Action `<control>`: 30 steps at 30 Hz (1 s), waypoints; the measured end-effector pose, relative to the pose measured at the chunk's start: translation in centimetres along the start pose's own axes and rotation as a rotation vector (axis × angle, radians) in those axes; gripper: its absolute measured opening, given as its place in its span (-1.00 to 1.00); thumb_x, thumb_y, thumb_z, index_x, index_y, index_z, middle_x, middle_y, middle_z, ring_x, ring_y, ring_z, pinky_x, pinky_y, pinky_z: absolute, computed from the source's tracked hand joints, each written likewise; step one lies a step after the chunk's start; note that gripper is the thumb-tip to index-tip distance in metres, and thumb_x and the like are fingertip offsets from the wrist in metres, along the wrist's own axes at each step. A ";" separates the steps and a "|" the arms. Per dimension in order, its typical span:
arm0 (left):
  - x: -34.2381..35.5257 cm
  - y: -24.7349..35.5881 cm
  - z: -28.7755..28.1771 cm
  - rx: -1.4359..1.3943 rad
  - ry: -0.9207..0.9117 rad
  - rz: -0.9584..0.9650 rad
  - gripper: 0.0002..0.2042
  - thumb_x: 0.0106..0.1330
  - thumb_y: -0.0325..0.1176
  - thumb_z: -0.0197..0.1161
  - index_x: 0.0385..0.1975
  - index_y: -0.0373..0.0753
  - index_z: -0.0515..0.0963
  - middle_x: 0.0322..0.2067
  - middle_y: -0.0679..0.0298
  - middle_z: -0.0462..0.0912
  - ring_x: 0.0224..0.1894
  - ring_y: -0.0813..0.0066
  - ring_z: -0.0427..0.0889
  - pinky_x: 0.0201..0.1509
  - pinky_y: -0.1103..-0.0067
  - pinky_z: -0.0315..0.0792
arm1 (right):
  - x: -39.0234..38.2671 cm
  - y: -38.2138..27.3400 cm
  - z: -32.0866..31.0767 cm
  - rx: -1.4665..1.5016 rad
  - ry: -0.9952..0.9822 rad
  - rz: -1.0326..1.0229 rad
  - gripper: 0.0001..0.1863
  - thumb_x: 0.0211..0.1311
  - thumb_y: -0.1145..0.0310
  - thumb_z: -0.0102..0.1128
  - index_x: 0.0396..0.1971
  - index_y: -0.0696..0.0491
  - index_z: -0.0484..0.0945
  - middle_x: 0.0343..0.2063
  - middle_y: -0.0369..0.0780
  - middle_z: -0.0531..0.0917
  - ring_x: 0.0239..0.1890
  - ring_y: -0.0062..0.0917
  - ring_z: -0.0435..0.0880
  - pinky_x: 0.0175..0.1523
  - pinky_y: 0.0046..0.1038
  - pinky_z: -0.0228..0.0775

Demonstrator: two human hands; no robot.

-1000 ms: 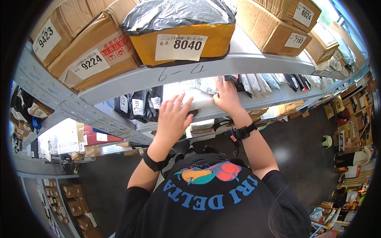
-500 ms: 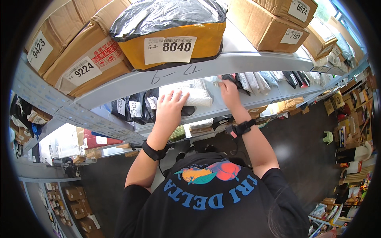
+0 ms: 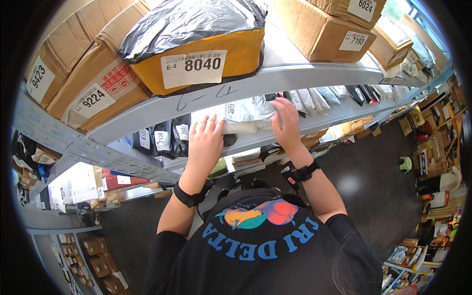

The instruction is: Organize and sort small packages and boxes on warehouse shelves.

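My left hand (image 3: 204,142) rests with fingers spread on a white padded parcel (image 3: 238,127) on the lower shelf. A pale plastic mailer with a label (image 3: 253,110) lies over that parcel. At its right edge is my right hand (image 3: 287,127), fingers loosely bent and apart; whether they touch the mailer is unclear. Black bagged parcels (image 3: 163,140) stand to the left, and upright white, blue and black mailers (image 3: 319,101) line the shelf to the right.
Just above, a grey shelf beam (image 3: 255,75) carries a black-and-yellow wrapped package (image 3: 196,42) and cardboard boxes (image 3: 314,37). A perforated post (image 3: 64,140) is at left. Below are more shelves, dark floor and a green stool (image 3: 405,164). Another person (image 3: 442,182) is at far right.
The pale labelled mailer has shifted over the white parcel between my hands. My right hand has risen slightly and its fingers have loosened. My left hand has moved a little left.
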State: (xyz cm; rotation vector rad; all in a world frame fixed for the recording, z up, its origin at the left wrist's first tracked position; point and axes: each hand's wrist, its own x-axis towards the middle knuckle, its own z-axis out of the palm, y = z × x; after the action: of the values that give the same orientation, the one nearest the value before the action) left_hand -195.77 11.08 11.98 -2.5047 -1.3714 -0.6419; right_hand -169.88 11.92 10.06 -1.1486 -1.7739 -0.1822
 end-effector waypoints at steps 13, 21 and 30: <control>0.6 2.2 -3.7 -0.171 0.040 0.019 -0.58 0.16 -0.40 0.22 0.06 -0.23 0.45 0.02 0.16 0.54 0.13 0.18 0.46 0.21 0.30 0.27 | 3.4 2.2 2.9 -0.448 -0.184 0.100 -0.60 -0.02 0.33 0.35 -0.15 0.12 0.48 -0.15 -0.09 0.48 0.01 -0.20 0.44 0.14 -0.24 0.29; -0.5 2.1 -3.5 -0.151 0.027 -0.004 -0.60 0.13 -0.41 0.24 0.02 -0.26 0.48 -0.01 0.15 0.55 0.10 0.20 0.48 0.18 0.32 0.29 | 2.8 8.7 -2.0 -0.820 -0.040 0.147 -0.64 0.04 0.15 0.33 -0.26 0.11 0.63 -0.10 -0.22 0.54 0.11 -0.26 0.39 0.15 -0.15 0.20; 2.2 5.6 -2.4 -0.238 0.016 0.008 -0.60 0.15 -0.44 0.22 0.04 -0.25 0.46 0.01 0.15 0.55 0.12 0.18 0.46 0.21 0.32 0.27 | 3.4 8.4 -4.1 -0.510 0.084 0.072 -0.70 0.16 0.29 0.15 -0.12 0.09 0.56 -0.07 -0.18 0.55 0.10 -0.24 0.44 0.21 -0.06 0.16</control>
State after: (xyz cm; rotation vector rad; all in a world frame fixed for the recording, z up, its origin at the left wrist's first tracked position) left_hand -190.64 8.78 15.25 -2.6769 -1.3503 -0.8691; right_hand -161.12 16.22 11.87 -1.5349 -1.6532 -0.6590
